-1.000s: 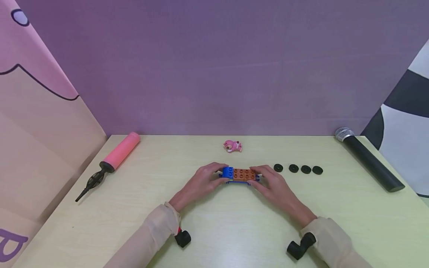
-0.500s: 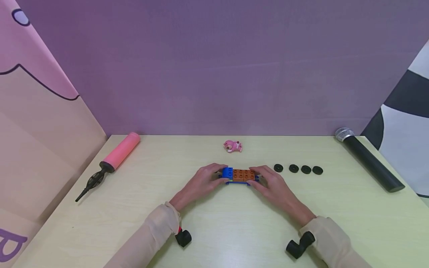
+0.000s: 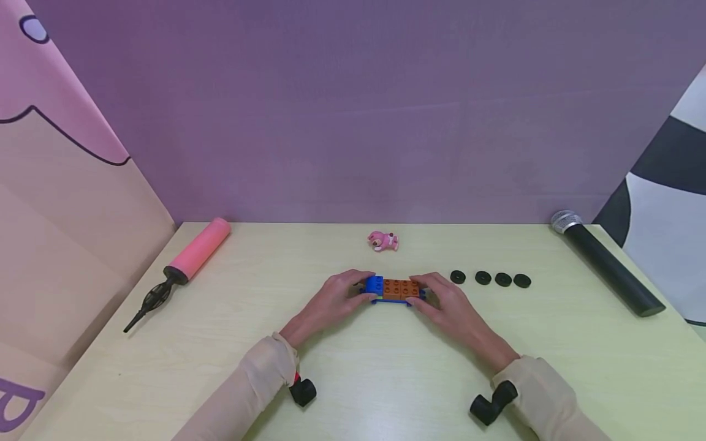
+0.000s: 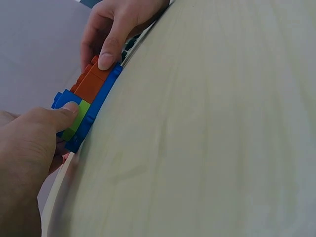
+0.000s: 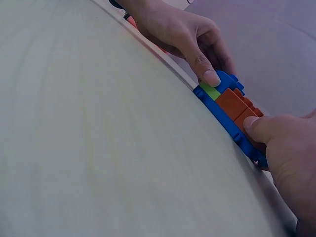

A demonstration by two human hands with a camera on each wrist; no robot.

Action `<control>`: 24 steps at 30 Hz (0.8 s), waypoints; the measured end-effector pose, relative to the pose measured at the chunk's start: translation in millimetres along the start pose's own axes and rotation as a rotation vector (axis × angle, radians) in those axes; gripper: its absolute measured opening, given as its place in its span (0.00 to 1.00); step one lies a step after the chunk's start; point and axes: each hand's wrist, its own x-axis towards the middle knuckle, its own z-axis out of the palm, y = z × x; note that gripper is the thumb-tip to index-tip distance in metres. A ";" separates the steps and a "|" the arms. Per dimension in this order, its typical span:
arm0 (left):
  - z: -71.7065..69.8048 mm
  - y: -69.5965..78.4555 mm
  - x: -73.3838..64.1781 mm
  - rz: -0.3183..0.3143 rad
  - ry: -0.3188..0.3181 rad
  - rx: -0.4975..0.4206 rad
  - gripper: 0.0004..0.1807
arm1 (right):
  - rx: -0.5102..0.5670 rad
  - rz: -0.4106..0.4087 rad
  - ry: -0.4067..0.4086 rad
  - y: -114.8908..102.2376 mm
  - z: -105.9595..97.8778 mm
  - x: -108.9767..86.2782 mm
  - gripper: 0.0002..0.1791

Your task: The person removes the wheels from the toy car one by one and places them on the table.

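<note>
Between both hands is a toy-brick vehicle: a blue base (image 5: 224, 117) carries two orange bricks (image 3: 401, 288) and, at the left end, a blue brick (image 3: 374, 285) over a green one (image 4: 77, 118). My left hand (image 3: 339, 295) pinches the blue-and-green end, thumb on the near side and fingers behind. My right hand (image 3: 444, 301) grips the orange end the same way, its thumb on the near face of an orange brick. The base sits at or close over the tabletop, and no wheels show on it. Several black wheels (image 3: 483, 278) lie in a row just right of the right hand.
A small pink bear figure (image 3: 383, 241) lies behind the vehicle. On the left of the table (image 3: 353, 380) is a pink hand pump (image 3: 200, 250) with a black nozzle; at the right edge, a black microphone (image 3: 609, 263). A purple wall (image 3: 386, 110) stands behind.
The vehicle and both hands have barely moved, with only a very slight shift toward me. Both grips stay as they were; wheels, bear, pump and microphone remain in place.
</note>
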 end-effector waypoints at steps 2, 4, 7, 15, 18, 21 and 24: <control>0.2 -0.2 0.3 -0.007 -0.003 -0.003 0.25 | 0.000 0.004 -0.004 -0.5 -0.5 0.1 0.23; 0.4 -0.2 0.7 -0.014 -0.005 -0.006 0.25 | 0.001 0.012 -0.011 -0.9 -1.2 0.2 0.23; 0.1 0.1 0.4 -0.020 -0.006 -0.009 0.25 | 0.006 0.020 -0.021 -1.4 -1.4 0.3 0.23; 0.5 1.0 0.6 -0.034 -0.014 -0.018 0.25 | 0.012 0.038 -0.039 -0.5 -1.6 0.8 0.23; 0.1 2.1 1.1 -0.051 -0.020 -0.021 0.26 | 0.016 0.052 -0.048 -1.5 -2.1 0.8 0.23; -0.1 2.8 2.0 -0.065 -0.026 -0.021 0.26 | 0.011 0.065 -0.054 -1.8 -2.5 0.5 0.24; 0.4 2.7 2.1 -0.086 -0.036 -0.024 0.28 | 0.006 0.072 -0.054 -2.5 -2.9 0.1 0.25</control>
